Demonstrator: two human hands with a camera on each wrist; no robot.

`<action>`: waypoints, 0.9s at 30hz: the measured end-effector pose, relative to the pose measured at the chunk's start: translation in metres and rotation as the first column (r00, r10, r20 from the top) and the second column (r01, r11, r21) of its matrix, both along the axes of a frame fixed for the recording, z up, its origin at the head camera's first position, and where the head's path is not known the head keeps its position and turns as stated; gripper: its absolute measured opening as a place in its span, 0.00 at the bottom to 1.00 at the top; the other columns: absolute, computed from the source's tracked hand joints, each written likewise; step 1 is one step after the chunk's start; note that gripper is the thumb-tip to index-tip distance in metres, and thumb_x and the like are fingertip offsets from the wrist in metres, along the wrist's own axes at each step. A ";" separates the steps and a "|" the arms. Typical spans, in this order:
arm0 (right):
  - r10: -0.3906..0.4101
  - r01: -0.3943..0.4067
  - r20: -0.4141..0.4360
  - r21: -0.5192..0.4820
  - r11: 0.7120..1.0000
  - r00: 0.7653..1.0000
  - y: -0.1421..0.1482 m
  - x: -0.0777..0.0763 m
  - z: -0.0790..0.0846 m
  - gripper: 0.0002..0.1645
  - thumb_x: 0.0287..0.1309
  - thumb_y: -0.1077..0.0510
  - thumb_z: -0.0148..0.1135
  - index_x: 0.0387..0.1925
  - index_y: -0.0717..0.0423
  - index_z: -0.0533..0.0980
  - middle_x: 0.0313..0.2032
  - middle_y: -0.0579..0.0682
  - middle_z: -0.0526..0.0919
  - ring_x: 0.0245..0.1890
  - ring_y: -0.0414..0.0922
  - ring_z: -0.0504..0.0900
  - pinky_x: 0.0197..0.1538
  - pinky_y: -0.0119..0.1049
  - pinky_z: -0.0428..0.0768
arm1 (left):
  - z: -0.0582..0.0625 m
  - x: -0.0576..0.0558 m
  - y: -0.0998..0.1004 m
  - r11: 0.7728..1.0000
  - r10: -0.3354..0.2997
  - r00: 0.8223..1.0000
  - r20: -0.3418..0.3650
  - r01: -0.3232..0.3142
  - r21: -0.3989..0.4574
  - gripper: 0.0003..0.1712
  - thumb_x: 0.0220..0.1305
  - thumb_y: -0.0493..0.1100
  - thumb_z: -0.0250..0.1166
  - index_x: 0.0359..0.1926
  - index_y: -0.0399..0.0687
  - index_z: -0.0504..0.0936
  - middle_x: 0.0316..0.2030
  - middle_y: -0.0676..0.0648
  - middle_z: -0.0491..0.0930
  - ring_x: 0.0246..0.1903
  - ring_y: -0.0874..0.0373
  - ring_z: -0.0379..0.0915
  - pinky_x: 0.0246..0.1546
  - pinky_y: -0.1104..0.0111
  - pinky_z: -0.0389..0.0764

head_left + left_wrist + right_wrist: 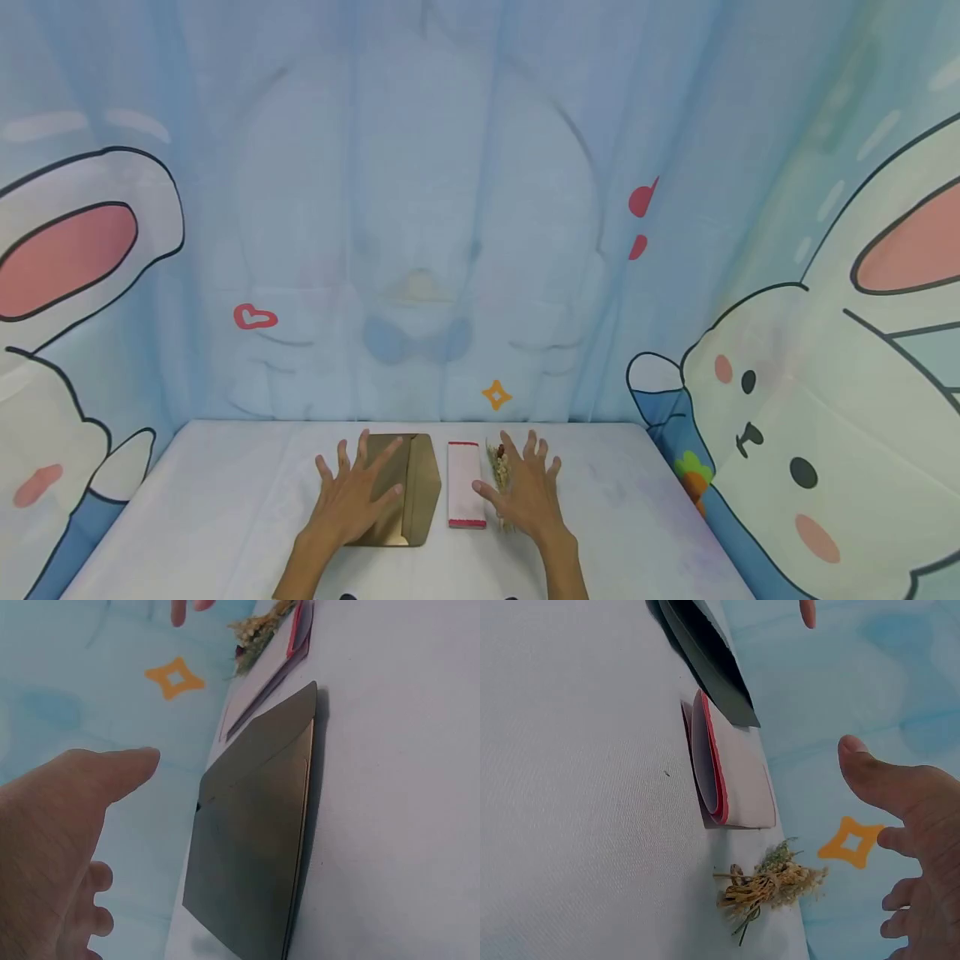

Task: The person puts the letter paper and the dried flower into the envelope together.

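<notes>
My left hand (349, 498) hovers with spread fingers over a gold envelope (422, 492), whose flap points right. To the envelope's right lies a folded pale pink sheet of paper (467, 485) with red edges. A small bunch of dried flowers (500, 468) lies beside the paper, partly hidden by my right hand (531, 492), which is held above it with fingers spread. In the left wrist view, the envelope (247, 832) lies flat, apart from the thumb. From the right wrist, the folded paper (739, 769) and the dried flowers (769, 885) show, untouched.
A white cloth-covered table (225, 500) bears all these things. Behind it hangs a light blue curtain (420, 208) printed with cartoon rabbits, reaching down to the table's back edge and along both sides.
</notes>
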State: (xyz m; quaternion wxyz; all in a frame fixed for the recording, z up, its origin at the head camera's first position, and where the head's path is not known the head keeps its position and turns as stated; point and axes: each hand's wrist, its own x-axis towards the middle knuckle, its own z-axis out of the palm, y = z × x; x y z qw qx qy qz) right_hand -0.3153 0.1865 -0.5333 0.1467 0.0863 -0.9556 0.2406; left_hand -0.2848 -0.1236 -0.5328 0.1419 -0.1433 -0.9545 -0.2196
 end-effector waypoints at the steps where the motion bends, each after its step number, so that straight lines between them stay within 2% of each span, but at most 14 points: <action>1: -0.002 0.002 -0.010 -0.007 1.000 1.000 -0.001 0.000 0.000 0.56 0.62 0.35 0.76 0.81 0.56 0.67 0.80 0.81 0.59 0.81 0.82 0.55 0.75 0.87 0.51 | 0.000 0.000 0.000 1.000 -0.003 1.000 -0.001 0.003 -0.001 0.39 0.78 0.61 0.63 0.84 0.63 0.65 0.82 0.25 0.58 0.76 0.10 0.53 0.65 0.10 0.49; 4: -0.022 0.020 -0.042 -0.045 0.999 0.999 -0.004 0.001 0.000 0.44 0.69 0.44 0.74 0.78 0.57 0.71 0.77 0.76 0.68 0.80 0.77 0.63 0.76 0.81 0.60 | -0.001 0.002 0.001 1.000 -0.012 1.000 -0.006 0.012 0.001 0.38 0.78 0.59 0.64 0.83 0.62 0.67 0.82 0.25 0.60 0.76 0.11 0.55 0.65 0.10 0.49; 8: -0.048 0.036 -0.097 -0.120 0.992 0.994 -0.010 0.001 0.001 0.30 0.73 0.54 0.71 0.71 0.59 0.79 0.69 0.68 0.81 0.72 0.68 0.78 0.72 0.70 0.76 | -0.003 0.003 0.001 1.000 -0.014 1.000 -0.004 0.014 0.004 0.37 0.78 0.56 0.65 0.82 0.61 0.69 0.82 0.25 0.59 0.75 0.11 0.57 0.65 0.10 0.50; 11: -0.076 0.057 -0.125 -0.146 0.988 0.989 -0.016 0.000 0.002 0.23 0.72 0.55 0.71 0.64 0.60 0.84 0.60 0.62 0.89 0.61 0.63 0.87 0.64 0.63 0.84 | -0.005 0.003 0.003 1.000 -0.012 1.000 0.012 0.012 0.008 0.36 0.78 0.56 0.65 0.82 0.61 0.69 0.82 0.25 0.58 0.75 0.12 0.57 0.66 0.10 0.50; 14: -0.116 0.094 -0.154 -0.146 0.985 0.981 -0.022 -0.002 0.002 0.18 0.70 0.55 0.74 0.56 0.61 0.89 0.49 0.58 0.95 0.49 0.59 0.93 0.52 0.56 0.88 | -0.007 0.003 0.004 1.000 -0.017 0.999 0.030 0.017 0.008 0.36 0.78 0.56 0.66 0.82 0.62 0.70 0.82 0.24 0.59 0.76 0.13 0.57 0.66 0.11 0.50; 16: -0.147 0.124 -0.150 -0.153 0.980 0.978 -0.026 -0.003 0.001 0.15 0.68 0.55 0.75 0.49 0.61 0.91 0.40 0.55 0.95 0.39 0.54 0.93 0.43 0.48 0.88 | -0.009 0.003 0.005 1.000 -0.022 0.999 0.043 0.022 0.009 0.36 0.77 0.56 0.66 0.81 0.61 0.70 0.81 0.24 0.60 0.76 0.13 0.57 0.66 0.11 0.50; 19: -0.179 0.155 -0.119 -0.186 0.970 0.977 -0.031 -0.004 -0.002 0.11 0.66 0.56 0.77 0.40 0.62 0.91 0.30 0.52 0.91 0.28 0.45 0.85 0.34 0.38 0.81 | -0.011 0.004 0.007 1.000 -0.027 0.997 0.068 0.026 0.015 0.36 0.77 0.56 0.67 0.81 0.60 0.71 0.81 0.24 0.60 0.76 0.13 0.57 0.67 0.11 0.51; 22: -0.192 0.176 -0.060 -0.212 0.961 0.979 -0.037 -0.004 -0.005 0.10 0.65 0.58 0.78 0.33 0.63 0.88 0.25 0.50 0.86 0.24 0.41 0.77 0.30 0.34 0.75 | -0.013 0.004 0.009 0.999 -0.030 0.995 0.094 0.028 0.021 0.36 0.77 0.57 0.67 0.80 0.58 0.72 0.81 0.23 0.60 0.76 0.13 0.57 0.68 0.13 0.52; 27: -0.218 0.216 0.013 -0.193 0.957 0.976 -0.046 -0.003 -0.011 0.15 0.62 0.61 0.79 0.24 0.61 0.81 0.21 0.49 0.80 0.21 0.42 0.73 0.27 0.35 0.70 | -0.018 0.004 0.011 0.999 -0.043 0.991 0.130 0.039 0.036 0.35 0.77 0.58 0.67 0.79 0.55 0.74 0.80 0.22 0.60 0.75 0.11 0.57 0.68 0.13 0.53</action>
